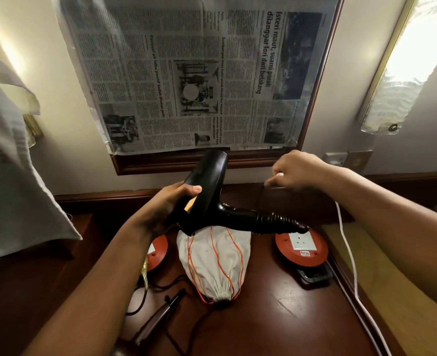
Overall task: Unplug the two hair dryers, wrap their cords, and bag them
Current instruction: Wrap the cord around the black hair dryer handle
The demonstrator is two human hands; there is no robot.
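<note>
Nearest, a brown hair dryer (pixel 158 319) lies on the dark polished wooden table (pixel 289 317), its thin black cord loose beside it. Behind it rests a white cloth drawstring bag with orange strings (pixel 213 263), between two orange round socket reels (pixel 302 246). Above the bag, the left hand (pixel 168 204) grips the body of a black hair dryer (pixel 209 191), and the right hand (pixel 297 172) pinches its black cord (pixel 259 199). I judge the cord wrapping is in hand; next, the cord must be led in even turns round the ribbed handle.
</note>
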